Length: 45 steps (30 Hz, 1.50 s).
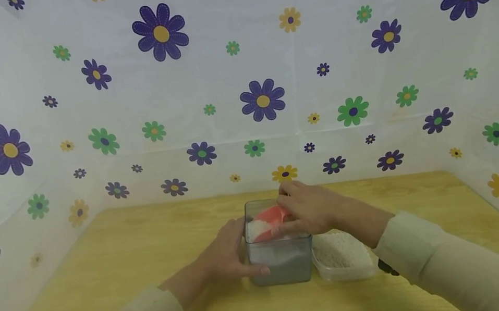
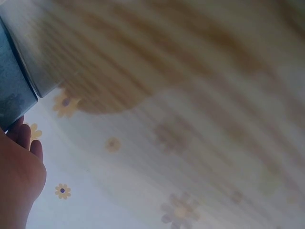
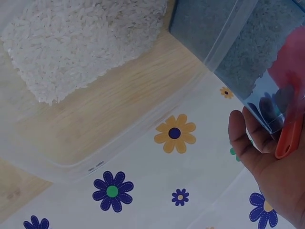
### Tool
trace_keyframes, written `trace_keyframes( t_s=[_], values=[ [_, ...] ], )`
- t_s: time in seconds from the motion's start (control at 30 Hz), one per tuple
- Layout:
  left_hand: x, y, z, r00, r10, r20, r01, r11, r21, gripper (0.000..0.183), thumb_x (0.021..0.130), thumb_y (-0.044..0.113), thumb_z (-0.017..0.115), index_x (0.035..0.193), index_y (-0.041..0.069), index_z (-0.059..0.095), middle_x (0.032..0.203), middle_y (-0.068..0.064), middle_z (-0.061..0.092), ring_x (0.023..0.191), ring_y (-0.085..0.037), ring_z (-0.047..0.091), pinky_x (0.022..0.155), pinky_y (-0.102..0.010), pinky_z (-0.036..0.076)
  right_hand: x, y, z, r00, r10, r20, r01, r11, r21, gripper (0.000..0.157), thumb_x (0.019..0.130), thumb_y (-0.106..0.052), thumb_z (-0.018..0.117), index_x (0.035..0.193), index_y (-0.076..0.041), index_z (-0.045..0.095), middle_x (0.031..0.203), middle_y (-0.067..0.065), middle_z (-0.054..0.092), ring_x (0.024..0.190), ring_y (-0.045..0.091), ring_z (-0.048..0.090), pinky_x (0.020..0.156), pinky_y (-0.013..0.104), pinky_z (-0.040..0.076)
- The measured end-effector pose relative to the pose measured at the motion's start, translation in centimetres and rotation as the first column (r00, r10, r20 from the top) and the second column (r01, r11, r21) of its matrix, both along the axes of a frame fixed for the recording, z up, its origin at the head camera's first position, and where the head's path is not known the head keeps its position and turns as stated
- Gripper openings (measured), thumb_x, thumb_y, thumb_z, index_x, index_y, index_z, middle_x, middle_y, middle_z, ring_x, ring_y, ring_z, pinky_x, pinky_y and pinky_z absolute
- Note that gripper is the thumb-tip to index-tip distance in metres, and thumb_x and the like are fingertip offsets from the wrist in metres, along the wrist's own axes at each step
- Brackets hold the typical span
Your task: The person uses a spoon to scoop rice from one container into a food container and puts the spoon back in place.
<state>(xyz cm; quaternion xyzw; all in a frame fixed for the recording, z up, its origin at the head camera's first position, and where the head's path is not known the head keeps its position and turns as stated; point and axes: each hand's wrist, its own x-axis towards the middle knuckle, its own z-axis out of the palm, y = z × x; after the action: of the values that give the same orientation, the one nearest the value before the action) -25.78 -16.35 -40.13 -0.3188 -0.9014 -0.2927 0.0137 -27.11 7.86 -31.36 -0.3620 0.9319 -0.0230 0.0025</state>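
In the head view my left hand (image 1: 225,256) grips the near-left corner of a grey-blue see-through container (image 1: 280,267), thumb across its front. My right hand (image 1: 310,208) holds a red scoop (image 1: 276,214) tilted inside the container's top, with white rice (image 1: 258,228) at its mouth. From the right wrist, the scoop's handle (image 3: 289,140) passes between my thumb side and fingers, and more rice shows through the container's wall (image 3: 195,33). The left wrist view catches my left fingers (image 2: 24,136) at the container's lower edge.
A clear plastic tub (image 1: 344,274) of white rice (image 1: 337,249) stands right beside the container, under my right forearm. The wooden table (image 1: 160,230) ends at a white flowered cloth (image 1: 201,77) at the back and sides.
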Motion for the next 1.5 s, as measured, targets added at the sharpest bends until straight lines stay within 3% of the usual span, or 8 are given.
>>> trace_keyframes(
  t_s=[0.33,0.53,0.87,1.07,1.3,1.5],
  values=[
    [-0.2,0.2,0.1,1.000,-0.006,-0.014,0.006,1.000,0.016,0.091,0.060,0.069,0.072,0.133,0.031,0.035,0.118,0.014,0.046,0.104,-0.008,0.040,0.091,-0.037,0.038,0.1,0.4,-0.2,0.999,-0.019,-0.040,0.017,0.999,-0.050,0.056,0.081,-0.074,0.040,0.095,-0.023,0.058,0.105,-0.004,0.048,0.085,0.010,0.044,0.068,0.026,0.042],
    [-0.2,-0.1,-0.2,1.000,-0.004,-0.020,0.005,0.999,0.032,0.094,0.060,0.070,0.072,0.136,0.035,0.031,0.122,0.016,0.045,0.106,-0.007,0.040,0.094,-0.038,0.038,0.2,0.6,-0.4,0.996,-0.033,-0.086,0.025,0.995,-0.099,0.049,0.086,-0.066,0.042,0.091,-0.020,0.058,0.103,-0.003,0.049,0.083,0.010,0.045,0.065,0.025,0.042],
    [-0.2,-0.2,-0.6,1.000,-0.013,0.005,0.013,0.998,0.056,0.094,0.060,0.066,0.075,0.137,0.037,0.029,0.124,0.018,0.045,0.109,-0.007,0.041,0.097,-0.041,0.038,0.7,0.9,-0.6,0.996,-0.094,-0.009,0.091,0.977,-0.195,0.041,0.087,-0.060,0.048,0.087,-0.020,0.058,0.121,0.001,0.042,0.077,0.010,0.049,0.061,0.022,0.043],
    [-0.1,-0.1,-0.3,1.000,-0.003,0.008,0.003,1.000,0.025,0.094,0.060,0.068,0.073,0.137,0.036,0.029,0.123,0.017,0.045,0.107,-0.007,0.040,0.095,-0.040,0.037,0.8,1.7,-0.6,0.994,-0.103,-0.046,0.089,0.968,-0.234,0.036,0.086,-0.058,0.051,0.085,-0.022,0.056,0.121,-0.001,0.040,0.079,0.010,0.048,0.058,0.021,0.042],
    [0.1,0.0,-0.1,1.000,0.014,0.010,-0.015,1.000,0.006,0.094,0.059,0.070,0.073,0.136,0.037,0.030,0.120,0.018,0.045,0.103,-0.006,0.039,0.092,-0.037,0.037,0.9,2.3,-0.7,0.994,-0.083,-0.074,0.062,0.967,-0.249,0.047,0.085,-0.068,0.043,0.087,-0.022,0.056,0.122,-0.002,0.038,0.079,0.009,0.048,0.063,0.021,0.042],
    [0.3,0.0,0.0,0.999,0.043,0.027,-0.042,0.999,-0.004,0.095,0.057,0.071,0.072,0.135,0.034,0.032,0.115,0.017,0.045,0.102,-0.006,0.040,0.091,-0.035,0.039,1.1,2.6,-0.4,0.994,-0.083,-0.072,0.060,0.959,-0.278,0.050,0.083,-0.070,0.044,0.089,-0.022,0.056,0.121,-0.002,0.038,0.083,0.011,0.048,0.064,0.022,0.043]
  ],
)
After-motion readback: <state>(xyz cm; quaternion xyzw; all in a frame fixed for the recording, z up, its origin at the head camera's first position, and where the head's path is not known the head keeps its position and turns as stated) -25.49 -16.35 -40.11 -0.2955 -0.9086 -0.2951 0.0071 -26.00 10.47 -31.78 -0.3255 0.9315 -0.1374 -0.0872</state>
